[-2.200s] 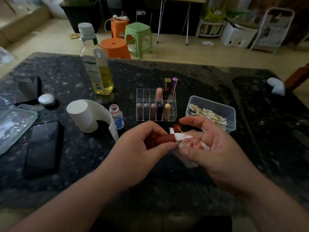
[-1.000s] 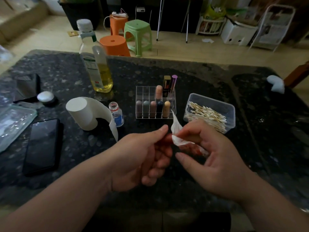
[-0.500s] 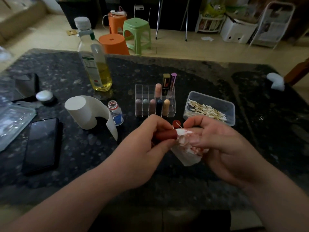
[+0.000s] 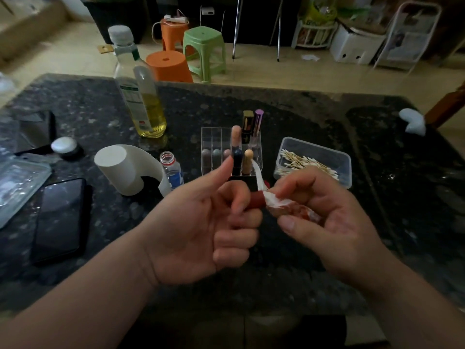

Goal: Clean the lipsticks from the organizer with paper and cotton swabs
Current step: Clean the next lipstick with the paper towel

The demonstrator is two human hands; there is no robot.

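Above table: left grip curled round dark-red lipstick; right grip pinching red-stained paper over tip

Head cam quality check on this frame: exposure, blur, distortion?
Head view: underexposed foreground, dark table murky against the brighter floor; slight motion blur on the oil bottle, on the left hand gripping the lipstick and the right hand pinching the paper; wide-angle bowing of the table's far edge; faint reflection on the phone screen.

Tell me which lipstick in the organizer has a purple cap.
The tall slim lipstick at the organizer's back right corner, beside the black-and-gold tube; the rest are pink, tan or dark.
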